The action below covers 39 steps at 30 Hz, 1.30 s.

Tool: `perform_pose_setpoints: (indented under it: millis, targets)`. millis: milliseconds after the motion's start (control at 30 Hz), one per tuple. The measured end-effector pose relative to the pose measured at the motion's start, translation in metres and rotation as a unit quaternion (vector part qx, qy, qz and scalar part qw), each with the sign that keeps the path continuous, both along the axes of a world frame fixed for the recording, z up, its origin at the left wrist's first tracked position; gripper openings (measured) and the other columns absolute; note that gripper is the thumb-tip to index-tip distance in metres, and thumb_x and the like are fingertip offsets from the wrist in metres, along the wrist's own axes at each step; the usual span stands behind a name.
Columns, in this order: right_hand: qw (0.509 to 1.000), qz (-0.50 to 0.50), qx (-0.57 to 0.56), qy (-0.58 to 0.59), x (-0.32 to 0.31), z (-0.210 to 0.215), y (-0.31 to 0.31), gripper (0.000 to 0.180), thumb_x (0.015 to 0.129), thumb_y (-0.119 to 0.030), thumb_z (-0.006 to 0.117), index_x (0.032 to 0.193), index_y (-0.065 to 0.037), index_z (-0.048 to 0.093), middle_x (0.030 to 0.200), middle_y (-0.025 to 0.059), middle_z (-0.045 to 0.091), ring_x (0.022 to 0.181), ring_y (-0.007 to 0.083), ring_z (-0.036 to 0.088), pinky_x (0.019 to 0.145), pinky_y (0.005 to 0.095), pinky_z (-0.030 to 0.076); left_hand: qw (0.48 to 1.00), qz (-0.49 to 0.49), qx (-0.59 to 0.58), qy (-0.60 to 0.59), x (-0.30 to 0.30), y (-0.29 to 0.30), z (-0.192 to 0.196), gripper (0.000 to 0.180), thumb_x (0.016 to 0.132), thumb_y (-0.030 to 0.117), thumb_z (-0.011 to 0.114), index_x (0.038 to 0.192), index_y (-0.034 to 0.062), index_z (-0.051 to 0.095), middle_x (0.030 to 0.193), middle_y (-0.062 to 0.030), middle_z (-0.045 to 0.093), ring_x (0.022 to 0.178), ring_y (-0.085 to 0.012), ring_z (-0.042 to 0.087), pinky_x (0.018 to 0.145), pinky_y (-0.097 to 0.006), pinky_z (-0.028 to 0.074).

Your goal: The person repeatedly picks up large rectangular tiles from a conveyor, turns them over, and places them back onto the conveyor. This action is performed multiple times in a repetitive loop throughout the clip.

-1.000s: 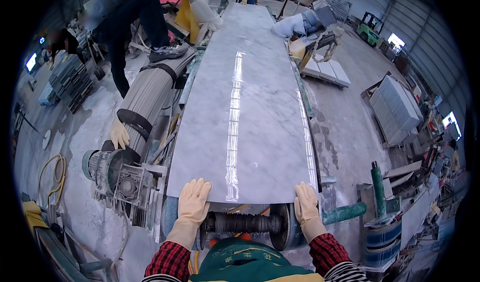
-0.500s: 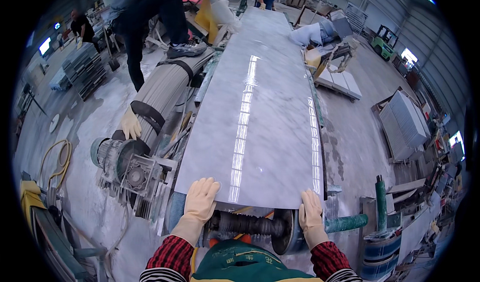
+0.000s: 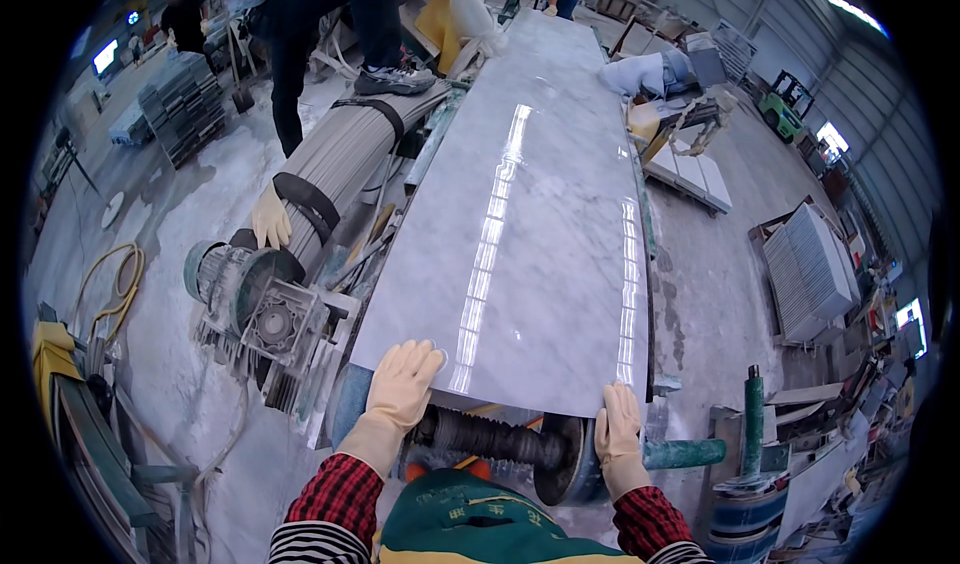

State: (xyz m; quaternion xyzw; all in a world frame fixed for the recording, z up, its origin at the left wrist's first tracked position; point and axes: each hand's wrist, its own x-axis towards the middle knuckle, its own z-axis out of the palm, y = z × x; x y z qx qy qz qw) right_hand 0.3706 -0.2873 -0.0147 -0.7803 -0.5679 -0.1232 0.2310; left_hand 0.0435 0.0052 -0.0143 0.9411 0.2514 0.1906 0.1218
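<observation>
One long marble slab [image 3: 540, 214] fills the middle of the view, grey-white and shiny, with bright streaks of light on it. It runs from the near edge, by the person's chest at 6 o'clock, far up toward 12 o'clock. It lies flat on a machine, with its near end over a dark roller [image 3: 490, 437] that has a round metal wheel at its right end. At 9 o'clock from the slab lies a big ribbed grey motor [image 3: 340, 159] with black straps around it, and a grey gearbox [image 3: 265, 314] sits at its near end. Another person stands on the machine at 11 o'clock, with a grey shoe [image 3: 395, 81] on it. A pale work glove [image 3: 270, 219] rests on the motor's side; I cannot tell if a hand is in it. At 3 o'clock from the slab stands a stack of grey tiles [image 3: 815, 274] on the dusty floor. A green post [image 3: 752, 419] stands at 4 o'clock, close to the right hand. A yellow hose [image 3: 115, 284] curls on the floor at 8 o'clock. The left hand [image 3: 403, 384] wears a pale glove and lies flat and spread on the slab's near left corner. The right hand [image 3: 620, 426], gloved too, is curled over the slab's near right corner, with the fingers on top of the stone. Both hands touch the slab, far apart from each other, with the roller between them below.
</observation>
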Motion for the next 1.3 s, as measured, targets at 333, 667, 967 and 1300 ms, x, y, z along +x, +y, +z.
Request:
perform_pose_setpoints:
  millis: [333,667,967,1300]
  targets:
    - [0.999,-0.013,-0.018,0.037,-0.006,0.002,-0.002,0.037,0.094,-0.006,0.055,0.128,0.005,0.063,0.132,0.0312,0.063,0.121,0.0528,0.057,0.110,0.0579,0.044,1.000,0.017,0.003,-0.022,0.000,0.000,-0.004,0.039,0.092,0.010,0.060,0.131,0.0128,0.063,0.143,-0.0113,0.063,0.135,-0.0347,0.057,0.116,-0.048,0.042]
    - [1.000,-0.006,-0.018,0.013,-0.009,-0.002,-0.006,0.039,0.096,-0.008,0.055,0.132,0.005,0.062,0.136,0.0330,0.061,0.125,0.0537,0.056,0.112,0.0582,0.043,0.996,0.022,0.052,-0.076,-0.006,-0.004,-0.006,0.041,0.087,0.009,0.062,0.128,0.0120,0.063,0.138,-0.0137,0.064,0.128,-0.0359,0.059,0.110,-0.047,0.045]
    - [1.000,-0.009,-0.022,0.008,-0.009,-0.009,-0.012,0.040,0.097,-0.009,0.055,0.133,0.005,0.061,0.140,0.0339,0.060,0.129,0.0541,0.055,0.115,0.0587,0.042,0.995,0.022,0.053,-0.083,-0.007,-0.006,-0.011,0.048,0.080,0.009,0.068,0.127,0.0104,0.062,0.136,-0.0132,0.064,0.126,-0.0359,0.059,0.110,-0.047,0.046]
    - [1.000,0.006,-0.013,-0.001,-0.014,-0.003,-0.010,0.039,0.094,-0.005,0.054,0.131,0.007,0.060,0.133,0.0340,0.061,0.124,0.0548,0.055,0.111,0.0584,0.043,0.995,0.020,0.048,-0.088,-0.012,-0.010,-0.010,0.053,0.080,0.013,0.070,0.132,0.0098,0.061,0.138,-0.0135,0.063,0.130,-0.0366,0.057,0.113,-0.048,0.044]
